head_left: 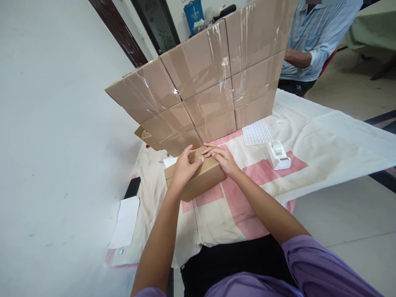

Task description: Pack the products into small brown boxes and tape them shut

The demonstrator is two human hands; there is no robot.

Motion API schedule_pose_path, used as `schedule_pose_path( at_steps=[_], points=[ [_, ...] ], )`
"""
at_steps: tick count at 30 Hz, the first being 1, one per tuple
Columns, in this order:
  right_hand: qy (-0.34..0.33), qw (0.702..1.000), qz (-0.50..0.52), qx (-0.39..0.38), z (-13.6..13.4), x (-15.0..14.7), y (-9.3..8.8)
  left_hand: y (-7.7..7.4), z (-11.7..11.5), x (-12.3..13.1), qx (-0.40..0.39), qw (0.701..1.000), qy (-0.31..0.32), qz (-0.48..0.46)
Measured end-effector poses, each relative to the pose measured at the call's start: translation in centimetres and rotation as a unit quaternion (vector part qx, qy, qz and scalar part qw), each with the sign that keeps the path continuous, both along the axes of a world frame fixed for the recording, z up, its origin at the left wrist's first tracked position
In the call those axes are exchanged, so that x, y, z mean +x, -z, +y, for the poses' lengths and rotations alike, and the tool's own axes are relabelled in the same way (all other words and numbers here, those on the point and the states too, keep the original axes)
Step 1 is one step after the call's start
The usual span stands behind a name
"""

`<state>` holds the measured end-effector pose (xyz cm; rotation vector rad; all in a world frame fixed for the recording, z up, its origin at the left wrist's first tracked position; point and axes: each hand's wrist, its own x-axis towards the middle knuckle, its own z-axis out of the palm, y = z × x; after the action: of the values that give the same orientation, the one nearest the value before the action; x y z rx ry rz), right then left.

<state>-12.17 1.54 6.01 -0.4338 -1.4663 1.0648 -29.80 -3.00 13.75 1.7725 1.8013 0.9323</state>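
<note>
A closed brown cardboard box (203,181) lies on the cloth-covered table right in front of me. On the left part of its top rests my left hand (185,167), open, with the thumb apart from the fingers. My right hand (223,159) lies over the box's right part, open, its fingers stretched out across the top towards the left thumb. Any small thing beneath the fingertips is hidden. Right of the box stands a white tape dispenser (280,159). Behind that lies a white sheet (257,133) with rows of small printed marks.
A tall wall of taped cardboard boxes (207,82) rises just behind the box. To the left lie a white paper (125,220) and a black flat object (133,187), near the room wall. Beyond the cardboard, at right, sits a person in a light blue shirt (321,35).
</note>
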Motion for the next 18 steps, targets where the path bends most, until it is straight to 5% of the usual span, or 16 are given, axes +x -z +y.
schedule_pose_path(
  at_steps=[9,18],
  points=[
    [0.004,1.0,0.012,0.003,-0.5,0.0,-0.4,-1.1,0.8,1.2,0.031,0.984,0.013,0.174],
    [0.19,0.949,-0.06,-0.244,3.2,-0.2,4.0,-1.2,-2.1,-2.4,0.027,0.981,-0.007,0.19]
  ],
)
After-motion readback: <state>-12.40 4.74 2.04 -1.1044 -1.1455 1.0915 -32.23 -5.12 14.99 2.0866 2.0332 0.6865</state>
